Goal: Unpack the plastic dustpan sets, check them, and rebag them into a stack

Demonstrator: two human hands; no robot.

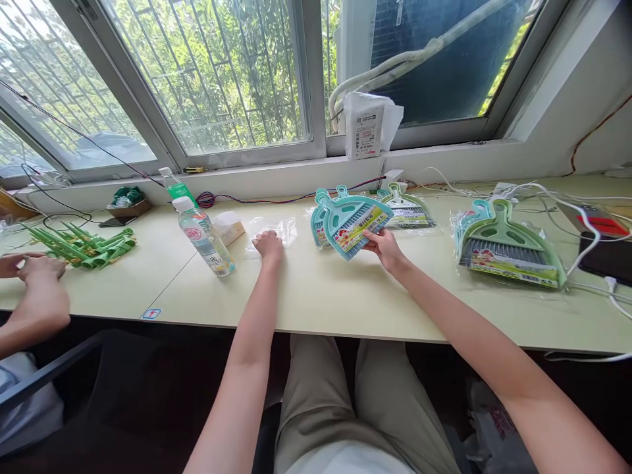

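Observation:
My right hand grips the lower right corner of a teal dustpan-and-brush set, tilted above the table, its yellow label facing me. Another teal set is partly hidden behind it. On the tabletop to the left, my left hand is closed at a clear plastic bag lying flat; its fingertips are partly hidden. A green set in clear wrapping lies behind my right hand.
Wrapped dustpan sets are piled at the right, beside white cables. Two bottles and a small box stand left of my left hand. Another person's hands are near green folded pieces at the far left.

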